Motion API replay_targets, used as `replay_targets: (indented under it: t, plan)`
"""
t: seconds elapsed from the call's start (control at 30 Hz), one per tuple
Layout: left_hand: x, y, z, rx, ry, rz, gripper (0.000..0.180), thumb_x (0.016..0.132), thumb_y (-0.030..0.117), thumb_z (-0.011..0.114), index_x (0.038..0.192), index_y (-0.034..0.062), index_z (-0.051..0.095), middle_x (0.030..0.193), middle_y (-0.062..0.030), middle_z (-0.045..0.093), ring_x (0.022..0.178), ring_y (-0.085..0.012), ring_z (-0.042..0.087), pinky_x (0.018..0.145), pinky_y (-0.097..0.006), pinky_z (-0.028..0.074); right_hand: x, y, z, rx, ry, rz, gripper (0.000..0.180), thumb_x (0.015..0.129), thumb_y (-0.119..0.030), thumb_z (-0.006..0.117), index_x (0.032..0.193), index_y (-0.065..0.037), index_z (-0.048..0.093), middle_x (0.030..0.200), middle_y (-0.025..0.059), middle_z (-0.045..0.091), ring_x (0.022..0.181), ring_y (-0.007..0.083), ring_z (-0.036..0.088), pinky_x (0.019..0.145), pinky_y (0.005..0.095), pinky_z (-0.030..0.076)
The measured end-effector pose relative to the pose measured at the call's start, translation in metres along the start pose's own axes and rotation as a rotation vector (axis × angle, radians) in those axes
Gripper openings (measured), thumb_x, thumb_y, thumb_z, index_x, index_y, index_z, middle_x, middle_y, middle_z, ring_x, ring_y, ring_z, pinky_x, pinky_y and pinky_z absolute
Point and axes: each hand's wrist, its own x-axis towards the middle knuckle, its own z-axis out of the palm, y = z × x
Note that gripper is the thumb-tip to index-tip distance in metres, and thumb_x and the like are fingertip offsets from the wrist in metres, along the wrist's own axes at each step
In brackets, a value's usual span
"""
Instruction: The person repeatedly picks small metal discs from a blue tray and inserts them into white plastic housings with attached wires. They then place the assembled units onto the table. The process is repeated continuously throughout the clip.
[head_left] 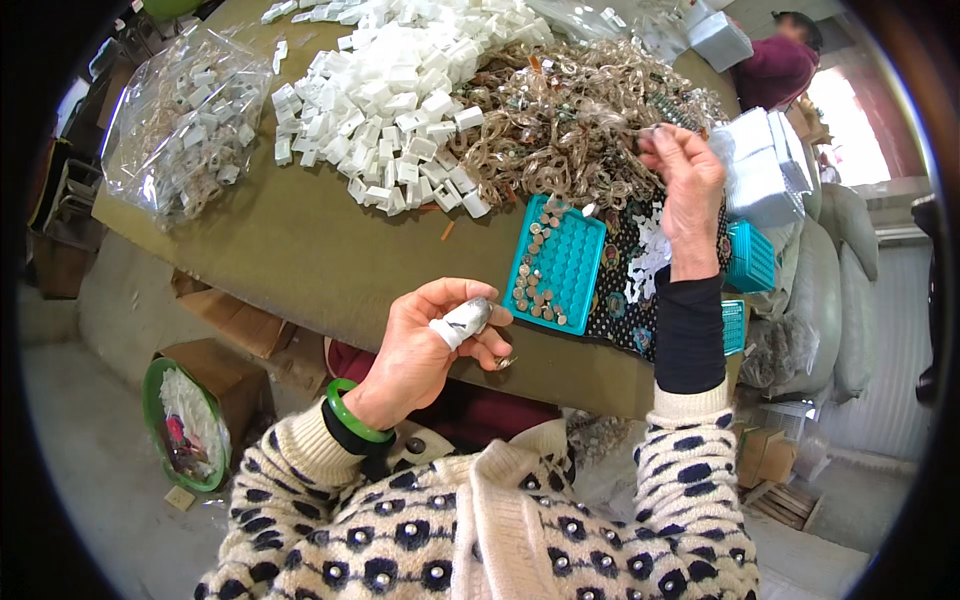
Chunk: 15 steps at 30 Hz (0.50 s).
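My left hand [420,330] is closed above the table's near edge, with white wrapping and a dark tip on one finger. A small shiny metallic piece [506,362] sits at its fingertips, too small to name. Over the right side of a heap of brownish, clear-looking loops [570,120], my right hand [688,185] is raised with thumb and fingers pinched together. Whatever they may hold is too small to make out. Between the hands lies a teal tray [580,265] with small round metallic pieces [538,300] along its left and lower parts.
White small boxes [390,130] are heaped on the table [330,250]. A clear bag [185,130] lies at left. White cutouts [648,255] rest on dark dotted cloth beside teal baskets [750,255]. A green-rimmed basket [150,400] stands on the floor. Another person [775,65] is at far right.
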Motion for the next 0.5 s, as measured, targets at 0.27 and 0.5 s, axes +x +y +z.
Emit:
replay_targets:
  t: [0.27, 0.5]
  plan:
    - [-0.004, 0.005, 0.005, -0.061, -0.057, 0.033, 0.015, 0.097, 0.012, 0.058, 0.110, 0.0030, 0.060, 0.095, -0.0099, 0.066, 0.088, -0.0207, 0.068, 0.067, -0.030, 0.060, -0.042, -0.016, 0.030, 0.686, -0.387, 0.196, 0.013, 0.096, -0.008, 0.055, 0.104, 0.000, 0.063, 0.105, 0.0229, 0.069, 0.102, 0.0325, 0.067, 0.094, 0.0465, 0.053]
    - [0.009, 0.012, 0.013, -0.034, 0.101, 0.045, 0.013, 0.097, 0.005, 0.055, 0.108, 0.0015, 0.061, 0.090, -0.0084, 0.065, 0.081, -0.0177, 0.067, 0.063, -0.028, 0.057, -0.078, -0.021, 0.062, 0.490, -0.292, 0.191, 0.011, 0.095, -0.004, 0.056, 0.100, 0.003, 0.062, 0.094, 0.0177, 0.070, 0.089, 0.0281, 0.070, 0.085, 0.0416, 0.057]
